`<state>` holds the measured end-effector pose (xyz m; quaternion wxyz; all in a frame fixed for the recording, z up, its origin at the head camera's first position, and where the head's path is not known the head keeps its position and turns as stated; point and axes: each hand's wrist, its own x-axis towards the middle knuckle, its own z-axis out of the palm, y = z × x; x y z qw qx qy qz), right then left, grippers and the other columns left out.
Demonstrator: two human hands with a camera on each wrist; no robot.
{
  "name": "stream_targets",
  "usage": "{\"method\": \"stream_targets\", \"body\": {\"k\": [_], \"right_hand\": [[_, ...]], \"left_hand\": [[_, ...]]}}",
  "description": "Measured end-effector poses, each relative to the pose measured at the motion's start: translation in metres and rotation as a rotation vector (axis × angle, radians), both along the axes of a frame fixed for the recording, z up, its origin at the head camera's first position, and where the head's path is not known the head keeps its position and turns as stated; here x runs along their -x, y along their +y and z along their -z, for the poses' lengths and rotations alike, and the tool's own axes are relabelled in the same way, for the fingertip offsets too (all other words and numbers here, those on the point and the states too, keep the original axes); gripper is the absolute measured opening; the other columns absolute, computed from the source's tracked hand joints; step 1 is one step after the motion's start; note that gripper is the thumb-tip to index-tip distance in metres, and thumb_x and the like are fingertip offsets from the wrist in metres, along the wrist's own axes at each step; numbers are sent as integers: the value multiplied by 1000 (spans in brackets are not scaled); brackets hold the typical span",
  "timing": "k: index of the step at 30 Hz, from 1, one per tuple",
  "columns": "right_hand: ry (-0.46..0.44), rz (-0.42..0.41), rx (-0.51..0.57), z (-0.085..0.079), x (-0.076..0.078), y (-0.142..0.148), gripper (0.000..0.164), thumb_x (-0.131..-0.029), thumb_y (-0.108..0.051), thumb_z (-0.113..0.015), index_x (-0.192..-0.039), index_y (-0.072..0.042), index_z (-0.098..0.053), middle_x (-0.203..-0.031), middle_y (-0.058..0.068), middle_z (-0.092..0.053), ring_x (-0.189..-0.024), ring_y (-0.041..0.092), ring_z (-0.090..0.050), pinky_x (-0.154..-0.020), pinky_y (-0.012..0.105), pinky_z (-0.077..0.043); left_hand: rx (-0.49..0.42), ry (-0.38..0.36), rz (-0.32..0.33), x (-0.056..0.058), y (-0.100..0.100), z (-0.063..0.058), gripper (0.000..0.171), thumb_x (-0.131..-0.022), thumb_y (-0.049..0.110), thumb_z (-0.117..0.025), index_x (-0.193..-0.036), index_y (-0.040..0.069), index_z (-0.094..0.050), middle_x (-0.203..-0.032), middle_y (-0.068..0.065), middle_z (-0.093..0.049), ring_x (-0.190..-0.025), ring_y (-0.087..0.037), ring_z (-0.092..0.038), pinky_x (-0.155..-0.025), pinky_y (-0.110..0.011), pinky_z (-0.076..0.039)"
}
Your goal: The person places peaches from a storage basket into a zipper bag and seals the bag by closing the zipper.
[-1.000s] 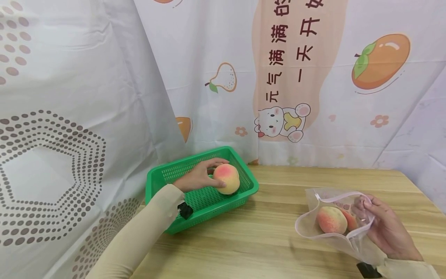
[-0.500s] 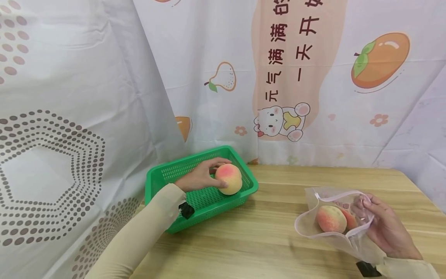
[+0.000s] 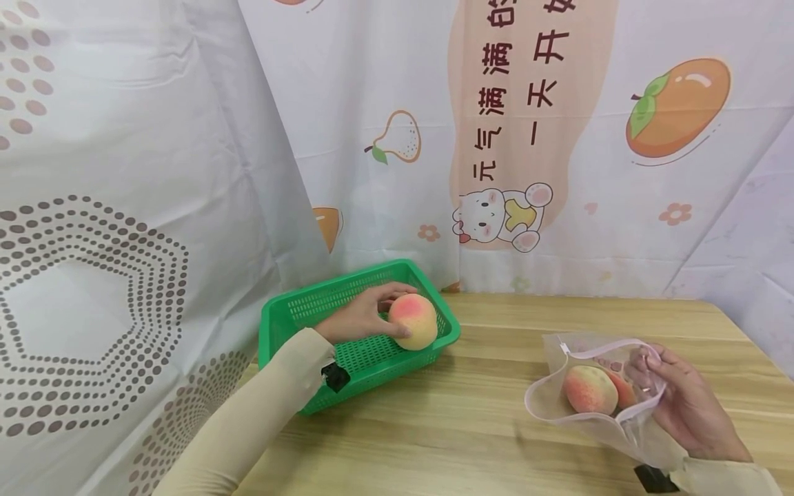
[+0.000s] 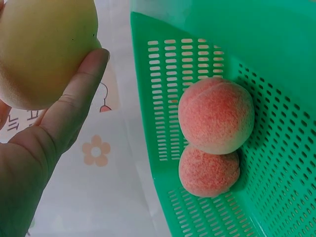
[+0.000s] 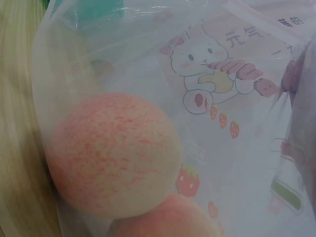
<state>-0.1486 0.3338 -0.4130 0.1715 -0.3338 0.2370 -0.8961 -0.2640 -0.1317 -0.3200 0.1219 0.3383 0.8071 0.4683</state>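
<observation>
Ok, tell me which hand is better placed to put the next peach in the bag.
Most likely the left hand: it grips a peach, while the right hand is occupied holding the bag, whose mouth gapes open.

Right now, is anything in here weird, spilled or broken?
One odd thing: the bunny on the curtain lies on its side, and the writing is sideways too, so it may be hung wrong. Nothing looks spilled or broken: the peaches are in the basket, the bag and the left hand.
</observation>
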Motion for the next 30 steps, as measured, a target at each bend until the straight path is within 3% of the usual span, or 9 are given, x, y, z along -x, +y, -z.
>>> {"method": "stream_targets", "body": {"k": [12, 24, 30], "right_hand": [[-12, -5, 6, 1, 0, 0, 58, -105, -4, 3, -119, 11, -51, -112, 15, -59, -96, 23, -56, -82, 29, -52], [-11, 15, -6, 1, 0, 1, 57, -105, -3, 2, -118, 11, -52, -111, 14, -59, -93, 21, -55, -80, 28, -51], [-9, 16, -2, 2, 0, 1, 57, -105, -3, 2, -118, 11, -52, -112, 14, -59, -95, 21, -57, -82, 28, -52]], "left_hand": [[-21, -17, 23, -8, 8, 0, 62, -82, 15, -81, -139, 15, -56, -127, -3, -59, -112, -25, -57, -93, -44, -50], [-107, -77, 52, -17, 20, 2, 61, -80, 6, -79, -137, 6, -57, -130, -13, -39, -107, -29, -62, -90, -40, -54], [-98, -73, 79, -19, 24, 3, 60, -81, 5, -78, -137, 10, -57, -131, -10, -48, -106, -28, -62, -89, -40, -54]]}}
